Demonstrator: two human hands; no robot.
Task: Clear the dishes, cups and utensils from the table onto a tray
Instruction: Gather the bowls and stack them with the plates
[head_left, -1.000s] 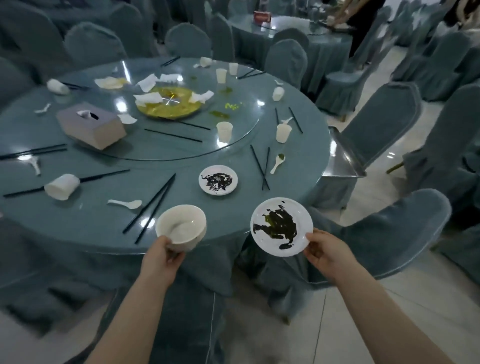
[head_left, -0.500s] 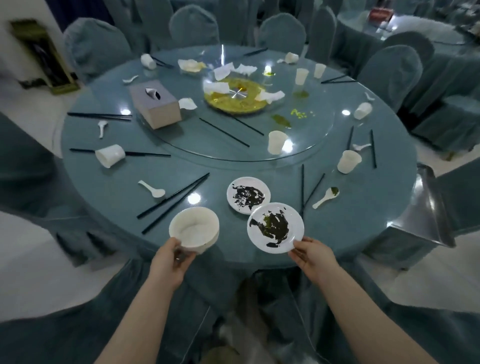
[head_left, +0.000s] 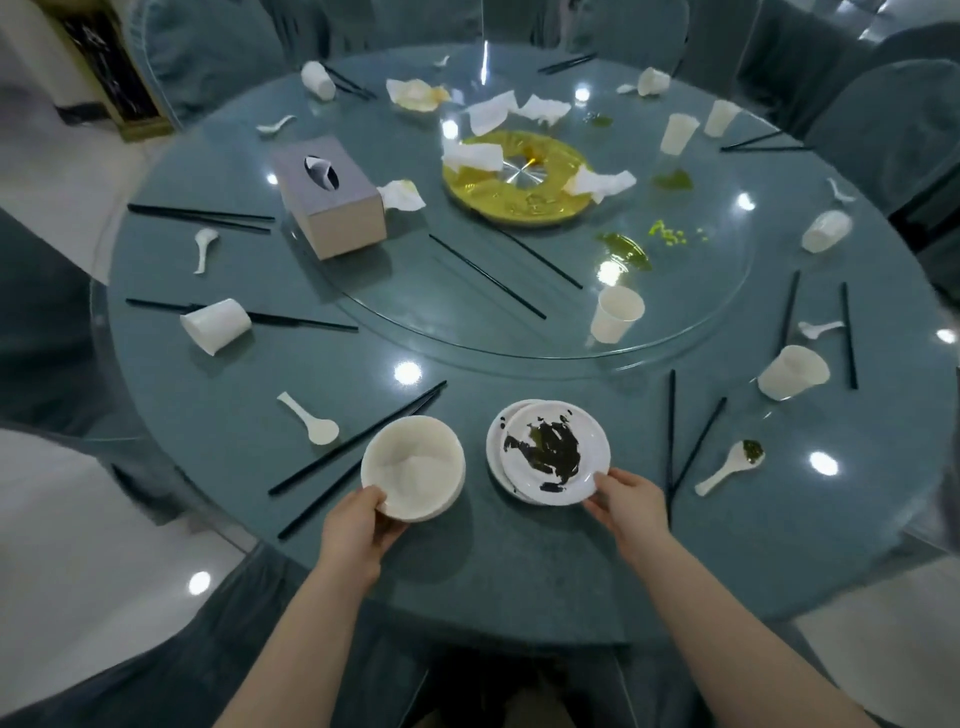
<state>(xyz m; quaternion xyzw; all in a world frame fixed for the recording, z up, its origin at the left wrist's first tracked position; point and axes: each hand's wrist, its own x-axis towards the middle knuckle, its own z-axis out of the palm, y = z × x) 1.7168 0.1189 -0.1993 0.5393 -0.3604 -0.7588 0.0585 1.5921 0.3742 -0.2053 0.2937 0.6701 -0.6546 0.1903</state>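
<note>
Two hands work at the near edge of the round table (head_left: 519, 561). Left hand (head_left: 353, 530): fingers curled round the near rim of a white bowl (head_left: 413, 466), held just above the tabletop. Right hand (head_left: 631, 496): pinches the near right rim of a sauce-stained plate (head_left: 553, 451), which sits on a second plate (head_left: 497, 431) whose edge peeks out on the left. Left of the bowl: black chopsticks (head_left: 358, 439) and a white spoon (head_left: 311, 422). Right of the plates: another chopstick pair (head_left: 671, 431), then a spoon with green residue (head_left: 730, 465). Farther out: a tipped paper cup (head_left: 215, 325) at left, an upright cup (head_left: 615, 313) on the glass turntable (head_left: 467, 332), a cup (head_left: 792, 371) at right. Far: tissue box (head_left: 330, 195), yellow dish (head_left: 519, 179) with crumpled napkins lying over its rim.
</note>
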